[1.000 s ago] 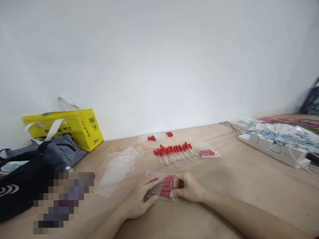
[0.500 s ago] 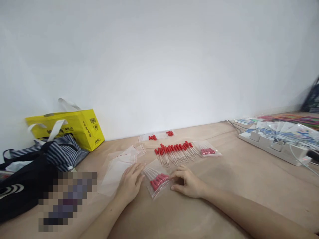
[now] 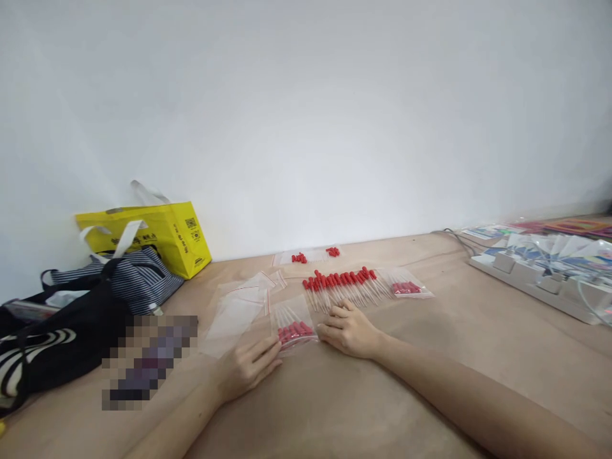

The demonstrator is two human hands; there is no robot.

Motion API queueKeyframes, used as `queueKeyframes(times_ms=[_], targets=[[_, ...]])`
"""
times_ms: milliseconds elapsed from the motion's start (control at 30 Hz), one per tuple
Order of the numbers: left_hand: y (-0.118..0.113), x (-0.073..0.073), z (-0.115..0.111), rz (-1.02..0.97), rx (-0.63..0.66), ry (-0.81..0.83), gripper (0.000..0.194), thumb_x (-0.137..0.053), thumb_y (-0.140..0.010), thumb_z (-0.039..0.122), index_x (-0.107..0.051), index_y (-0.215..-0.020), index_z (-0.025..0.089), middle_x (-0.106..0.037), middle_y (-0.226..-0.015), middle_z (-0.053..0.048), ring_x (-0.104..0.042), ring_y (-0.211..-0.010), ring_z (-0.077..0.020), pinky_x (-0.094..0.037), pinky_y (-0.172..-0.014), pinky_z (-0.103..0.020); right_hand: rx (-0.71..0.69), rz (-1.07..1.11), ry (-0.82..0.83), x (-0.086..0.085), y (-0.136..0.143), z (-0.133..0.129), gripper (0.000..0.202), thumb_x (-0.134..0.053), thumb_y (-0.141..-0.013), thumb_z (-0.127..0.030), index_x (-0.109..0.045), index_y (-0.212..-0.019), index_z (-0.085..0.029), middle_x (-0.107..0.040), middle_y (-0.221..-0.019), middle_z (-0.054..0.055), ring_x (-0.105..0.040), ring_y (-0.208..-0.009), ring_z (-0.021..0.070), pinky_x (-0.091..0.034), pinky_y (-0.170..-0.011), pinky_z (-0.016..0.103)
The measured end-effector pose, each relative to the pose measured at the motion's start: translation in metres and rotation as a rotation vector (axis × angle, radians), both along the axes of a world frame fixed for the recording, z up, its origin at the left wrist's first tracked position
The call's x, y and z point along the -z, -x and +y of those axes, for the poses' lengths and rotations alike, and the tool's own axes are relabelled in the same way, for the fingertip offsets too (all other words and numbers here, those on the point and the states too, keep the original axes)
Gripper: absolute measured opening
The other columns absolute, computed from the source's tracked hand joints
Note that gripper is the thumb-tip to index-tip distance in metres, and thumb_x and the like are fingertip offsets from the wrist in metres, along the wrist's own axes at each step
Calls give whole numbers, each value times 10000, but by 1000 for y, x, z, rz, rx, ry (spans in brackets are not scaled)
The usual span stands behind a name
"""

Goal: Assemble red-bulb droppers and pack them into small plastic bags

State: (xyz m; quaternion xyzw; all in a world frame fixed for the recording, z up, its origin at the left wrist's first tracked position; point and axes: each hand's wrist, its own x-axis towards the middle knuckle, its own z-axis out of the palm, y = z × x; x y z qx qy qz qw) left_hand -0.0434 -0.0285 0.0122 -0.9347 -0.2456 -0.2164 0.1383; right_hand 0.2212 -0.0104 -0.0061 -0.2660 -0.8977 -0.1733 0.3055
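A clear zip bag (image 3: 292, 325) holding several red-tipped droppers lies flat between my hands, its red ends toward me. My left hand (image 3: 248, 366) is at the bag's lower left corner, fingers closed together on that edge. At the bag's right edge, my right hand (image 3: 347, 330) has its fingers bent and pressed on the bag's side. Just beyond my right hand, a row of loose droppers with red bulbs (image 3: 342, 284) lies on the table. Another filled bag (image 3: 405, 284) rests to the right of the row.
Flat bags (image 3: 239, 309) lie to the left. Near the wall is a bag with small red pieces (image 3: 306, 256). A yellow bag (image 3: 191, 239), a striped bag (image 3: 138, 284) and a black bag (image 3: 62, 344) stand left. A power strip (image 3: 535, 290) is at right.
My left hand has moved down along the bag to its lower left corner. The filled bag between my hands has turned straighter. My right hand's fingers have closed up at its edge.
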Motion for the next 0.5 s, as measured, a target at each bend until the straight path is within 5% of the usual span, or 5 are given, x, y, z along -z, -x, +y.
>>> queueKeyframes(times_ms=[267,500], targets=[[-1,7,11,81,67,-189,307,-341,-876,115,-607,-1012,185,-671,-940,-85,-641,-838,-187,-548,-709,-287,-91,-166,-268,2,7,13,199,-407,-843,-128,-573,-735,-148,-549,-600,15,-408,-650,128,-238,-625,306],[-2,10,15,47,14,-94,263,-382,-870,164,-640,-904,206,-686,-867,-56,-652,-737,-167,-551,-649,-286,-10,-182,-250,1,9,14,269,-415,-823,-95,-521,-583,-152,-525,-551,10,-382,-617,125,-231,-605,305]])
